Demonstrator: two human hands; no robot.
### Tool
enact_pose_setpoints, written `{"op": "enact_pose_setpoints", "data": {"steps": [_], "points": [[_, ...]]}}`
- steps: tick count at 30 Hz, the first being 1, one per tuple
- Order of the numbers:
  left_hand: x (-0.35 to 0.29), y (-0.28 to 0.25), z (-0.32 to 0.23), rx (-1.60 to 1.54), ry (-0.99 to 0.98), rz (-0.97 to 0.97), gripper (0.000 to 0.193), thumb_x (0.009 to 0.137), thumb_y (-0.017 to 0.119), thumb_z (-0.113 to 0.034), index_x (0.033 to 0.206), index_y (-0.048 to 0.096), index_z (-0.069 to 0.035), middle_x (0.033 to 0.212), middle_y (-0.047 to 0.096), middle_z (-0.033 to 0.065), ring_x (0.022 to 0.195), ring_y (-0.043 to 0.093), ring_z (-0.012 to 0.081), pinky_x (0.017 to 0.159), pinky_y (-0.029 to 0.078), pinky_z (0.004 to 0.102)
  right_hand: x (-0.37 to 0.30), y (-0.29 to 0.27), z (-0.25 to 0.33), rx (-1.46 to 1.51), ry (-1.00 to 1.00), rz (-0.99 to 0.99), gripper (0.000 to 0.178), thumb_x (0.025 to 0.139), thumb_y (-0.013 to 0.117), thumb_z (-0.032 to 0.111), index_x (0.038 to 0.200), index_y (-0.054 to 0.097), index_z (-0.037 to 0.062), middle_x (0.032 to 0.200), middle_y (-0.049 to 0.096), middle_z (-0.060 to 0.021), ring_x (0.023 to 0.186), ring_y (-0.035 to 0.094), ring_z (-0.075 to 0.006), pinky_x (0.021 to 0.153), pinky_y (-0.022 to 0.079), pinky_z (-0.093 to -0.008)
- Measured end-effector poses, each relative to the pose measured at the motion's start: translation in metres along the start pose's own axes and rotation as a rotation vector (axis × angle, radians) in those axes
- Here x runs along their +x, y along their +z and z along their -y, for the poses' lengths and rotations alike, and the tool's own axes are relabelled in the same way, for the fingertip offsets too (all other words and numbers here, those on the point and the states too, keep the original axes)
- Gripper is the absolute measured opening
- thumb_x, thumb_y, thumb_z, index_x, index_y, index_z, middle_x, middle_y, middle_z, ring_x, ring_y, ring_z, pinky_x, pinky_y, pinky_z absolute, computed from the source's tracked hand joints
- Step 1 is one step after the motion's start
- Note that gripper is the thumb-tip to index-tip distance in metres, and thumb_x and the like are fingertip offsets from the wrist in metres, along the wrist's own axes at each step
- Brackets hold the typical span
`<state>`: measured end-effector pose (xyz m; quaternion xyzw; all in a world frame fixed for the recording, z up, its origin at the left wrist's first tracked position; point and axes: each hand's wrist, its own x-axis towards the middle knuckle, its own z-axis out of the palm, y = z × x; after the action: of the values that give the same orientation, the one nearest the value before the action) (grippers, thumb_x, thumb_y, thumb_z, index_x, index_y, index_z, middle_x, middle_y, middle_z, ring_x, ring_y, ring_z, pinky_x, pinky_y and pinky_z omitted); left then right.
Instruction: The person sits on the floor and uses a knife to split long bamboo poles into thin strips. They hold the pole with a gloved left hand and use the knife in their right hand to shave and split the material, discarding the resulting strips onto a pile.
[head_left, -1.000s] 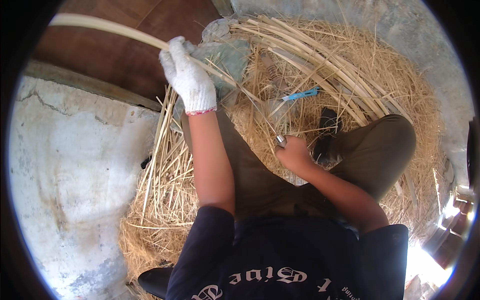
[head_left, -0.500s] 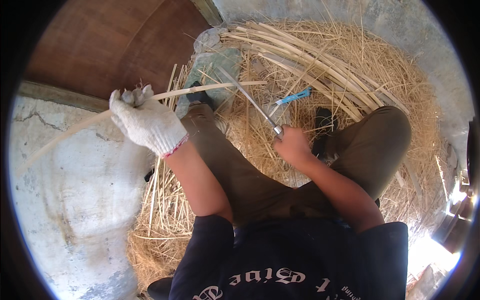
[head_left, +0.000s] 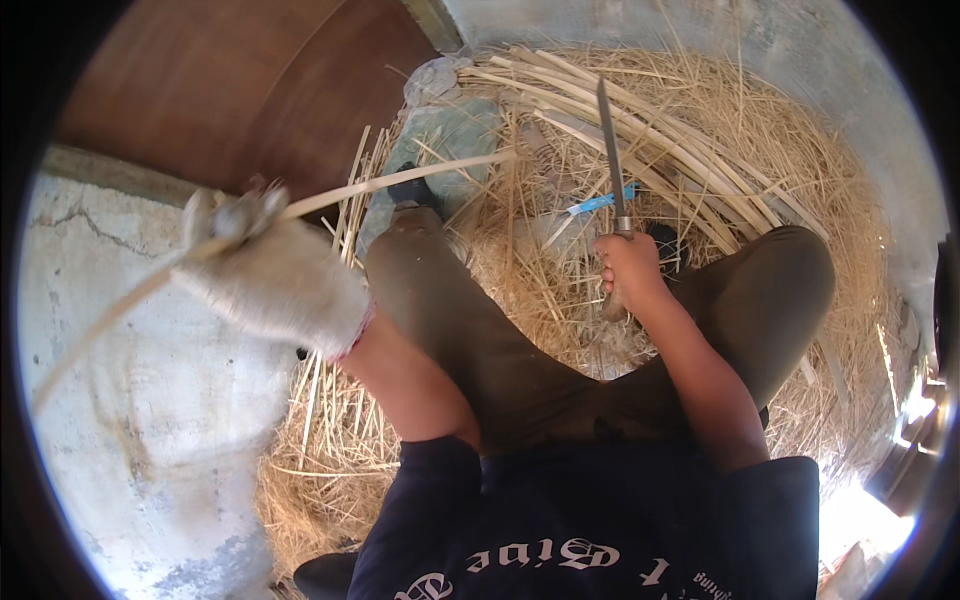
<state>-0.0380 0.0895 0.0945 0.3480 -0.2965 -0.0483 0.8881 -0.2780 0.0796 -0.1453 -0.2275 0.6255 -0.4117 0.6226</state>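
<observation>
My left hand [head_left: 275,275], in a white knit glove, is closed around a long pale split bamboo strip [head_left: 400,178]. One end of the strip reaches over the flat greenish stone, and the other trails past the wall at the left. The glove is slightly blurred. My bare right hand [head_left: 632,265] grips the wooden handle of a long narrow knife [head_left: 610,140], whose blade points up and away from me. The knife stands apart from the strip. Just beside the blade, a light blue tool [head_left: 603,200] lies on the straw.
A bundle of split bamboo strips [head_left: 680,150] lies beyond my right hand on a bed of shavings [head_left: 850,260]. The greenish stone [head_left: 455,130] sits by my left foot. A cracked plaster wall [head_left: 140,360] rises at the left, with a brown panel [head_left: 230,90] behind it.
My right hand has moved right, swinging the knife from slanting across the strip to nearly straight ahead, clear of it. My left hand has shifted left and slightly nearer with the strip.
</observation>
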Motion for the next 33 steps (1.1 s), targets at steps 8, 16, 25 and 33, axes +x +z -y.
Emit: {"op": "enact_pose_setpoints", "data": {"steps": [8,16,25,33], "points": [[-0.031,-0.005,0.106,-0.004,-0.492,0.257,0.066,0.103,0.038,-0.07,0.088,0.054,-0.008,0.09,0.049,0.0057,0.092,0.048,0.0212,0.094,0.041,0.0503,-0.023,0.014,-0.008,0.065,0.202,0.229,0.018,0.085,0.072,0.01,0.087,0.055,0.0056,0.066,0.047,0.0001,0.05,0.044,-0.0123,0.043,0.039,-0.0315],[-0.061,0.012,0.141,0.048,-0.464,0.147,0.056,0.103,0.053,-0.062,0.102,0.054,-0.006,0.102,0.05,0.0069,0.096,0.047,0.0222,0.101,0.044,0.0442,-0.036,0.021,-0.018,-0.163,0.124,0.252,0.024,0.085,0.071,0.013,0.068,0.056,0.0019,0.055,0.052,-0.0057,0.042,0.05,-0.0164,0.04,0.039,-0.0351],[-0.059,0.016,0.145,0.044,-0.463,0.163,0.055,0.102,0.055,-0.062,0.088,0.054,-0.009,0.084,0.048,0.0023,0.081,0.045,0.0187,0.083,0.044,0.0393,-0.068,0.012,0.0,-0.447,0.031,0.379,0.029,0.085,0.07,0.02,0.069,0.057,-0.0006,0.057,0.058,-0.0104,0.044,0.058,-0.0222,0.047,0.047,-0.0397],[-0.039,0.004,0.154,-0.14,-0.54,0.421,0.062,0.098,0.051,-0.071,0.078,0.049,-0.013,0.074,0.039,-0.0012,0.07,0.034,0.0161,0.069,0.032,0.0324,-0.072,0.006,-0.004,-0.548,-0.366,0.288,0.028,0.087,0.069,0.02,0.072,0.058,-0.0011,0.06,0.058,-0.0103,0.05,0.059,-0.0232,0.051,0.046,-0.0396]]}}
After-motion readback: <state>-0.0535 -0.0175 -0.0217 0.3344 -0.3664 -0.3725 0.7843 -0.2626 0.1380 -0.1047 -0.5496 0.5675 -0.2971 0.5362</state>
